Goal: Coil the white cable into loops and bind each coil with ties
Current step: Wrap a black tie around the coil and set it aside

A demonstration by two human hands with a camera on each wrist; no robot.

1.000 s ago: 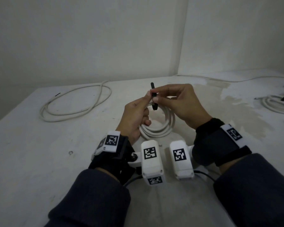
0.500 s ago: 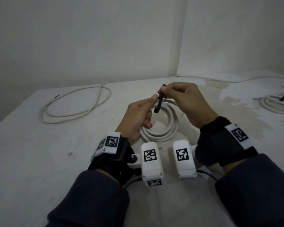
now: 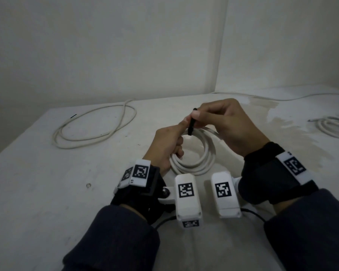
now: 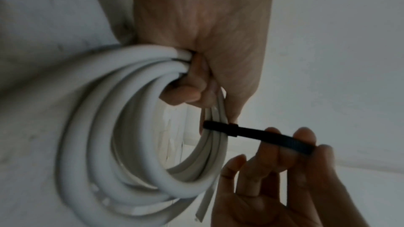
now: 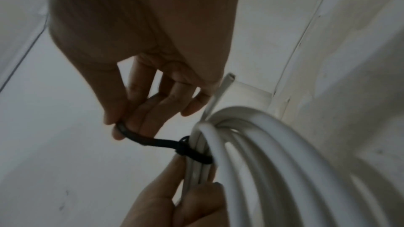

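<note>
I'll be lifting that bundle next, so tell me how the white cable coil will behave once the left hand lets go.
The white cable coil probably springs open somewhat: its loops already fan apart away from the left hand. The black tie circles only one spot, so the far side likely sags. Its smooth jacket may slip in a loose grip.

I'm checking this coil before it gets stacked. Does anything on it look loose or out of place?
One thing: a cut cable end sticks out straight from the white cable coil, outside the black tie looped around the strands. The right hand pinches the tie's tail; the left hand grips the coil.
</note>
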